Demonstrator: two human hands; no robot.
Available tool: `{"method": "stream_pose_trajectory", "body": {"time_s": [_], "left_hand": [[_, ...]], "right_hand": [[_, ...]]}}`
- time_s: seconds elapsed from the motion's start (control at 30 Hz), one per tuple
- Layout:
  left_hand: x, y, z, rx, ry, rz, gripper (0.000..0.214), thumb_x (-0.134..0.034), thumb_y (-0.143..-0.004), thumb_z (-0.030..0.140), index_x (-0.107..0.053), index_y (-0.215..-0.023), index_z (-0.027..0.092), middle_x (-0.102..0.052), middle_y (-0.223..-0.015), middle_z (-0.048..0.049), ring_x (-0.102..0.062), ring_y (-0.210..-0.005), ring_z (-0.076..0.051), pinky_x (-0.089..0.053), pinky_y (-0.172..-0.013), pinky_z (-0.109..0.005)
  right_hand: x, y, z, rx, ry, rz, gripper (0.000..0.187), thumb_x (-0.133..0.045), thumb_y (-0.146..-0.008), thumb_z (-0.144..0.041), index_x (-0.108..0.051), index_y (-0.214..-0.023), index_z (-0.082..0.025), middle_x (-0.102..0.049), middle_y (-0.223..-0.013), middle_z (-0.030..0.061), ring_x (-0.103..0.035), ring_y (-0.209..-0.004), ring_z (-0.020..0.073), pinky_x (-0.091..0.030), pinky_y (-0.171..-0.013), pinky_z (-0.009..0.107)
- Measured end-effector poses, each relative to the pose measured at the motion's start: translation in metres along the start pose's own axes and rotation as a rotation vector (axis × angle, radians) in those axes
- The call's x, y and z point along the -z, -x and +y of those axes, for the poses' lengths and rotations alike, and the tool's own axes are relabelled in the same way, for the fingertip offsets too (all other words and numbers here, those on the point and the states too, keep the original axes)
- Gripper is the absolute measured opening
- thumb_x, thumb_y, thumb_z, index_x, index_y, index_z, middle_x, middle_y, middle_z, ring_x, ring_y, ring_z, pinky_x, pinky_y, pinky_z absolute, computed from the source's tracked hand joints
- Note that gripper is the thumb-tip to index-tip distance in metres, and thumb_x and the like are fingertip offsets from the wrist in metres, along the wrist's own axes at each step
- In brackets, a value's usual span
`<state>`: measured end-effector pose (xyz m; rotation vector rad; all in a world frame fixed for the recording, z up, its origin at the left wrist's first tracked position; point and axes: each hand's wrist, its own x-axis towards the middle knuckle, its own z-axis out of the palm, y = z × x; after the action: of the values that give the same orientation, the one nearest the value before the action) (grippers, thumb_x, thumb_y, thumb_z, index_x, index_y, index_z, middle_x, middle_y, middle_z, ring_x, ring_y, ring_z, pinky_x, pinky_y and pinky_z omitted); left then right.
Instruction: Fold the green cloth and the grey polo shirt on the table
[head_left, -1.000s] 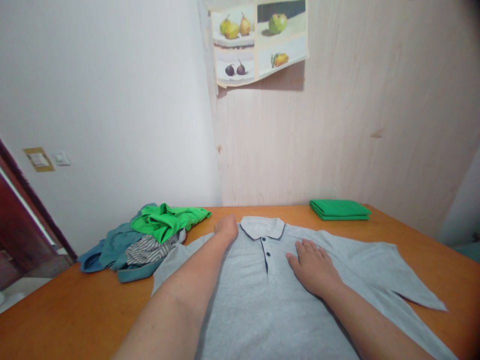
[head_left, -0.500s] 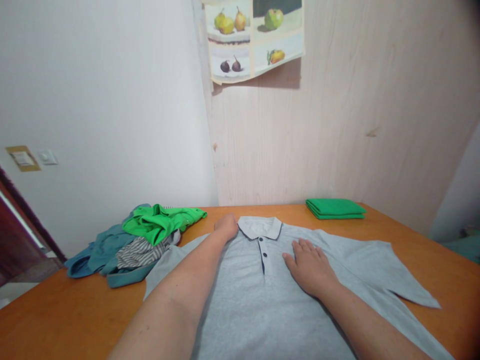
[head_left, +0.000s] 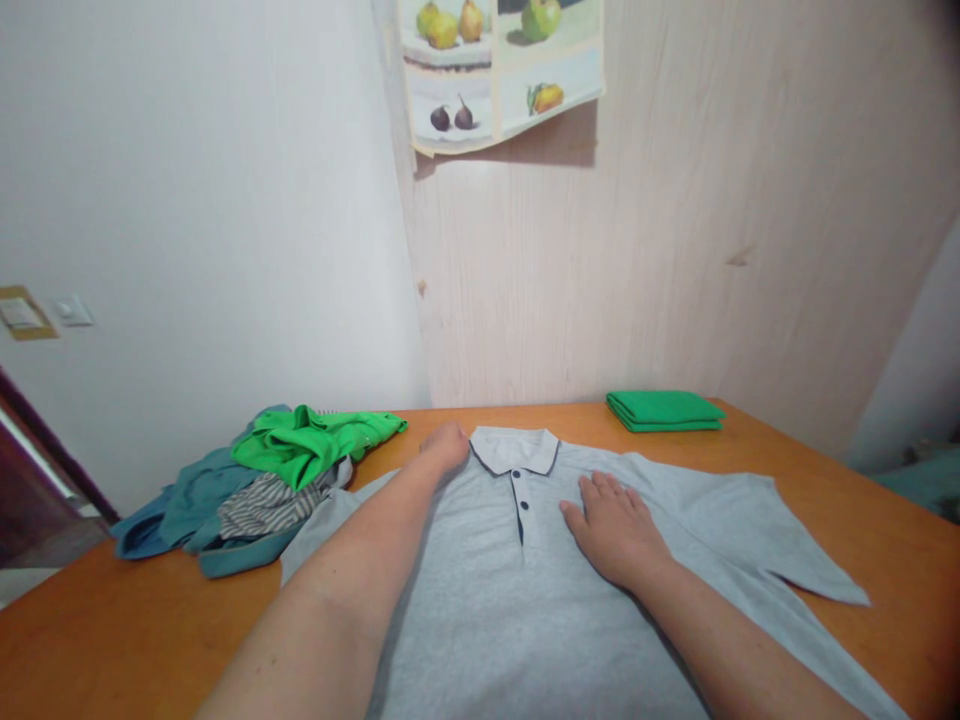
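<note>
A light grey polo shirt (head_left: 495,620) lies spread face up, its collar (head_left: 517,452) at the far end and two dark buttons on the placket. My left hand (head_left: 448,447) is closed at the shirt's shoulder, just left of the collar; it appears to grip the fabric there, though the fingertips are hidden. Flat on the chest, right of the placket, rests my right hand (head_left: 616,525) with its fingers stretched out. The right-hand sleeve (head_left: 780,540) lies spread out; my left forearm covers part of the other side.
On the orange-brown table (head_left: 112,620), a loose heap of clothes stands at the left, with a bright green garment (head_left: 307,442) on top of striped cloth (head_left: 266,503) and teal cloth (head_left: 202,495). A folded green garment (head_left: 664,411) sits at the back right, near the wall.
The view has shifted slightly, so everything appears a little further left and mostly higher. Both hands keep their places on the shirt.
</note>
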<state>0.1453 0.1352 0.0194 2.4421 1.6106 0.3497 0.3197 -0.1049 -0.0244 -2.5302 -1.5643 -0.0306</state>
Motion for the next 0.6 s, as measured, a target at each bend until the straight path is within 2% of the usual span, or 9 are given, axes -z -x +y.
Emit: {"method": "stream_pose_trajectory", "body": {"time_s": [0.13, 0.33, 0.47, 0.6], "left_hand": [[-0.008, 0.004, 0.000, -0.031, -0.040, 0.086, 0.025, -0.043, -0.096, 0.031, -0.063, -0.107, 0.022, -0.070, -0.113, -0.0117, -0.063, -0.105, -0.027, -0.045, -0.081, -0.033], [-0.014, 0.008, -0.002, -0.072, -0.063, 0.103, 0.023, -0.045, -0.095, 0.029, -0.065, -0.104, 0.022, -0.070, -0.111, -0.0113, -0.064, -0.103, -0.026, -0.045, -0.080, -0.032], [-0.006, 0.003, -0.009, -0.095, -0.043, 0.106, 0.022, -0.046, -0.095, 0.028, -0.066, -0.097, 0.022, -0.071, -0.106, -0.0088, -0.064, -0.096, -0.022, -0.044, -0.077, -0.028], [0.013, 0.000, -0.023, -0.041, -0.033, 0.167, 0.026, -0.039, -0.098, 0.025, -0.065, -0.101, 0.020, -0.071, -0.109, -0.0098, -0.063, -0.099, -0.020, -0.043, -0.079, -0.026]], "right_hand": [[0.000, 0.001, 0.000, 0.001, 0.003, 0.006, 0.071, -0.026, -0.096, -0.052, -0.038, -0.150, -0.007, -0.032, -0.158, 0.0188, -0.023, -0.148, 0.0318, -0.016, -0.118, 0.048], [0.002, 0.001, 0.000, -0.006, -0.005, -0.010, 0.072, -0.027, -0.096, -0.052, -0.038, -0.151, -0.007, -0.031, -0.159, 0.0187, -0.022, -0.148, 0.0323, -0.016, -0.118, 0.049], [0.002, 0.001, -0.001, 0.002, -0.008, -0.002, 0.071, -0.026, -0.096, -0.052, -0.039, -0.150, -0.006, -0.032, -0.158, 0.0192, -0.023, -0.148, 0.0324, -0.015, -0.118, 0.049], [0.000, 0.001, 0.000, 0.006, -0.002, 0.009, 0.071, -0.026, -0.096, -0.053, -0.039, -0.150, -0.007, -0.033, -0.158, 0.0188, -0.024, -0.147, 0.0324, -0.016, -0.117, 0.049]]}}
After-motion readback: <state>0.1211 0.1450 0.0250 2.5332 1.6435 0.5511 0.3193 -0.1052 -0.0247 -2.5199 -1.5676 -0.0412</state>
